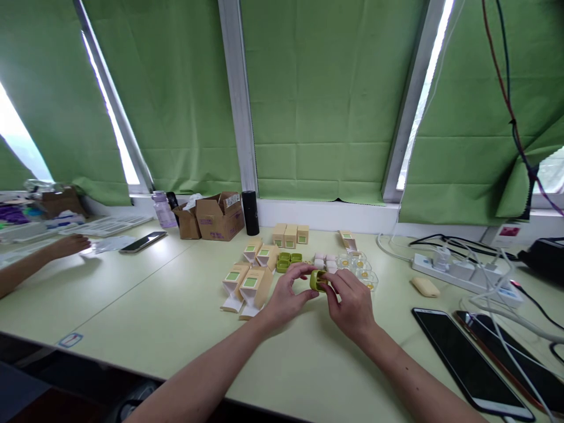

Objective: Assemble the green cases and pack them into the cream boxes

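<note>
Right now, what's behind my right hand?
Beyond your right hand, pale blocks and clear cups with yellow centres show. The hand covers the spot directly behind it, so I can't tell whether more sits there.

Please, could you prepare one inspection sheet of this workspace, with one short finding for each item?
Surface: pale tabletop; a seam and a small sticker at left.
Job's things: green container in the hands; more green containers, open-flapped cartons, closed cartons and clear cups beyond.
Clutter: phone at right; cardboard box and black bottle near the wall.
Hands: left hand holds the green container; right hand has fingers at its opening, exact grip hidden.
Cables: white cables around the power strip; dark and red cords hang at right.
Surroundings: green blinds; another person's hand at far left.
Spills: nothing seen.
</note>
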`<move>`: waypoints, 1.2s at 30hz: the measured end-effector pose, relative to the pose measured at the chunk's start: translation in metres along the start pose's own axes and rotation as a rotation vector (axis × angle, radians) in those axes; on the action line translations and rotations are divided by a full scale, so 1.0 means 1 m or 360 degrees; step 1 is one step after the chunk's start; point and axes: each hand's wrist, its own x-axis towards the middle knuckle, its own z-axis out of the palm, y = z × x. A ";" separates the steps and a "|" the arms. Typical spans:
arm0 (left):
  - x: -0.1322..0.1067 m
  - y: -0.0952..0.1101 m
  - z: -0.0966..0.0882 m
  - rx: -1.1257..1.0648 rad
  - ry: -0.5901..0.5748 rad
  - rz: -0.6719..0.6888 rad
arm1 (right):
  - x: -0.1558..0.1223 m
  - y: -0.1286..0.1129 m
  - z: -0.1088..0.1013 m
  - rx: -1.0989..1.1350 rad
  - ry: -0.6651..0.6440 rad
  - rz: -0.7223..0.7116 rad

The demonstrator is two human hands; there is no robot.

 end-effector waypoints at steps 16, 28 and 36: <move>0.000 0.000 -0.002 0.0008 0.0036 -0.0033 | -0.002 0.004 0.003 0.0063 -0.0008 -0.0073; 0.001 0.006 -0.004 0.0003 0.0027 -0.0066 | -0.002 0.006 0.003 0.0121 -0.0057 -0.0084; 0.002 0.004 -0.005 -0.0016 0.0035 -0.0049 | 0.002 0.005 -0.007 0.0308 -0.0064 -0.0076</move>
